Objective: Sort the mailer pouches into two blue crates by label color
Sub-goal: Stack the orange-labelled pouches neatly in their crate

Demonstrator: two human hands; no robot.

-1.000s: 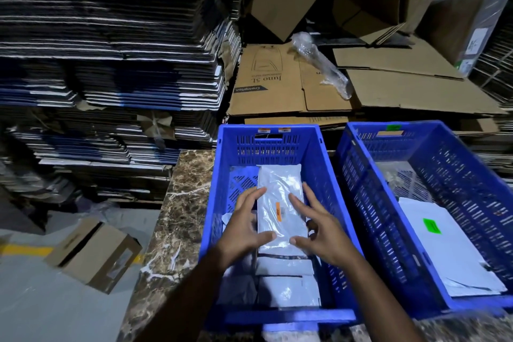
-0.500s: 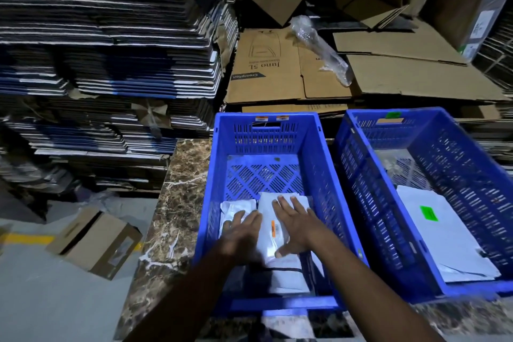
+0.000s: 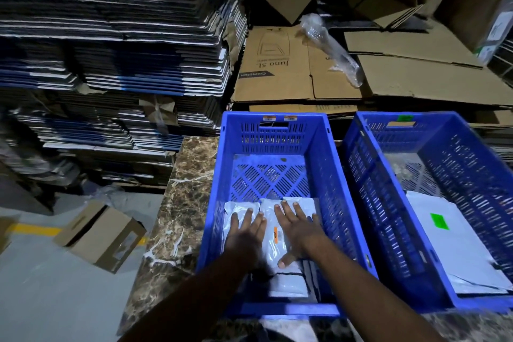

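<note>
Nearest me, both forearms reach into the left crate point(image 3: 213, 203), which stands on a brown marble table point(image 3: 183, 203). My left hand point(image 3: 245, 236) lies flat, fingers straight and slightly spread, resting on the pouches at the near end of that crate. My right hand point(image 3: 298, 230) is flat too, fingers wide and thumb out, pressing on the top pouch point(image 3: 273, 247); that pouch is white and carries an orange label point(image 3: 275, 231) that shows between my two hands. Neither hand curls round anything. More white pouches lie under and beside it, one poking out past my left fingertips. Beyond them the crate's lattice floor is bare up to the far wall, where two small orange stickers point(image 3: 279, 118) sit on the rim.

Just to the right, close beside it, stands the right crate point(image 3: 394, 244). A larger white pouch with a green label point(image 3: 439, 221) lies flat in it; a green sticker marks its far rim.

On the floor left of the table lies a small cardboard box point(image 3: 100, 233), tipped on its side. Farther back, flattened cartons point(image 3: 277, 64) are stacked with a clear plastic wrap point(image 3: 330, 50) on top, and tall piles of flat card point(image 3: 111, 50) fill the left.
</note>
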